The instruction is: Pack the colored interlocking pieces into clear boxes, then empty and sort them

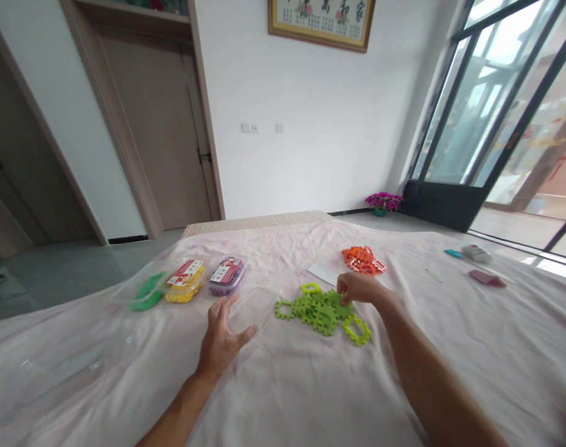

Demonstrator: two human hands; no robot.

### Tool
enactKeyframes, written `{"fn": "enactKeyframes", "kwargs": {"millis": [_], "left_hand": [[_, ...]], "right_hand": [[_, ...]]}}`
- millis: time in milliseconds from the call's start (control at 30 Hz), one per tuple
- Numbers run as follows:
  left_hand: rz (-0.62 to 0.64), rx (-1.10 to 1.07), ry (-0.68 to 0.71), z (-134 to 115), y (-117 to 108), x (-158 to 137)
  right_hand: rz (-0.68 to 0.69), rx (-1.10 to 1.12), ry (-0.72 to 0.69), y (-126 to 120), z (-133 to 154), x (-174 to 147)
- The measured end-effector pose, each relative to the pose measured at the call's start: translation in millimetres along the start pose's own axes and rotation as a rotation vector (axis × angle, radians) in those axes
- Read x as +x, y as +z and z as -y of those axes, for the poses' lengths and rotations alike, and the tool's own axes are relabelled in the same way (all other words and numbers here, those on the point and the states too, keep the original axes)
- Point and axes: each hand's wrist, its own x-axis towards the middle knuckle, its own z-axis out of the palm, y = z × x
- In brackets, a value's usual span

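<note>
My left hand [223, 340] spans the left end of a clear plastic box [259, 307], with the thumb at its near side and the fingers at its far side. The box stands on the cloth, and I see nothing inside it. My right hand [360, 288] is closed in a pinch at the right side of a pile of green toothed plastic pieces [320, 310]. Its fingertips are on a green piece, partly hidden by the hand. Lighter yellow-green toothed frames [357, 329] lie at the edges of the pile.
A heap of orange-red toothed pieces [364, 259] and a white card [324, 274] lie beyond the pile. Left stand boxes of purple pieces [227, 275] and yellow pieces [186, 282], beside green pieces [148, 292] in clear plastic. A pink item [486, 278] lies right on the bedsheet [292, 391].
</note>
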Motion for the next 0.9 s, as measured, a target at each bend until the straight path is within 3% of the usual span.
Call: {"fn": "enactKeyframes", "kwargs": {"millis": [233,600,900], "left_hand": [[0.036,-0.042,0.022,-1,-1,2],[0.040,-0.019,0.042,9,3,2],[-0.055,0.235,0.222,-6,-3,2]], "right_hand": [[0.050,0.125,-0.067,-5,-3,10],[-0.033,0.204,-0.089,-2,8,13],[-0.360,0.247,-0.075,-14,15,5]]}}
